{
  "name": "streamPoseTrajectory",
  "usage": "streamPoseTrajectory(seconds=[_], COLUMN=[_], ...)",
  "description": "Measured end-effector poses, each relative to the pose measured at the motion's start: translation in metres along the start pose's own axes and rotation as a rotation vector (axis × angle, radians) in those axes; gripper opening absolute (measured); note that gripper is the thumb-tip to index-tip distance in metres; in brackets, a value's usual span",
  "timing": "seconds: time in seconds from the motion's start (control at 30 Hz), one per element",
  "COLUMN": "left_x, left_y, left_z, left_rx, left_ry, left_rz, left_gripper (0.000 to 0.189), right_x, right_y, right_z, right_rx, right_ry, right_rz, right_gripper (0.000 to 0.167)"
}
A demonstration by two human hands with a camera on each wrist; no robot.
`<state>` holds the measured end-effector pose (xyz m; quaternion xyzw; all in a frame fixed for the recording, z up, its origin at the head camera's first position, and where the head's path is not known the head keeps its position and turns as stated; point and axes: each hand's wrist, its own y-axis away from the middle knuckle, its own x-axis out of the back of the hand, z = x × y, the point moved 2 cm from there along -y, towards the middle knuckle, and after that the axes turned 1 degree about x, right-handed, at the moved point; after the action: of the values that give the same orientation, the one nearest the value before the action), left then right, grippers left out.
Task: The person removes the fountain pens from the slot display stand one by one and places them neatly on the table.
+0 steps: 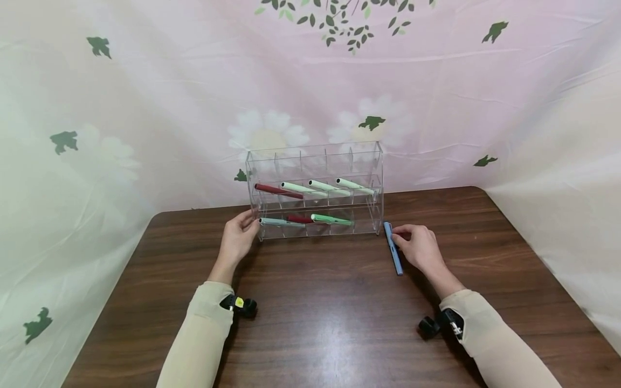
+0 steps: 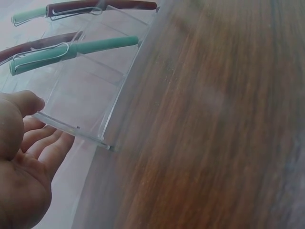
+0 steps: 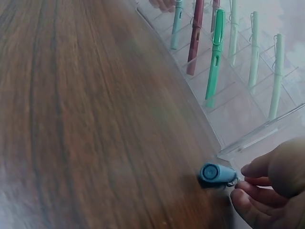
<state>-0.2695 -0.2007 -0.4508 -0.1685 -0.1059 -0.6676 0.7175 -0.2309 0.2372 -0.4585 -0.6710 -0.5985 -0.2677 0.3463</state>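
A clear acrylic pen rack [image 1: 381, 188] stands toward the back of the table. My left hand [image 1: 236, 237] grips its left end wall, thumb on one side and fingers on the other in the left wrist view. Past the rack's right end, my right hand [image 1: 419, 248] pinches a blue pen [image 1: 395, 256] by its clip side, near the upper end. The pen's round end faces the camera in the right wrist view. On the lower tier lie a pale blue pen [image 1: 275, 221], a dark red pen [image 1: 298, 219] and a bright green pen [image 1: 335, 220].
The upper tier holds another dark red pen [image 1: 276, 191] and several pale green pens [image 1: 356, 186]. Dividers split both tiers into slots. A floral cloth [image 1: 310, 91] hangs close behind the rack and along both sides of the brown wooden table [image 1: 310, 302].
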Motion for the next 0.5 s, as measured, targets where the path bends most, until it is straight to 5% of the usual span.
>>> streamPoseTrajectory(seconds=[0.5], left_x=[-0.004], left_y=[-0.001], left_z=[0.001], left_rx=[0.080], left_ry=[0.022], left_rz=[0.017], left_gripper=[0.048], right_x=[0.014], right_y=[0.005], right_z=[-0.006], right_rx=[0.120], right_ry=[-0.076], right_rz=[0.147], right_gripper=[0.023])
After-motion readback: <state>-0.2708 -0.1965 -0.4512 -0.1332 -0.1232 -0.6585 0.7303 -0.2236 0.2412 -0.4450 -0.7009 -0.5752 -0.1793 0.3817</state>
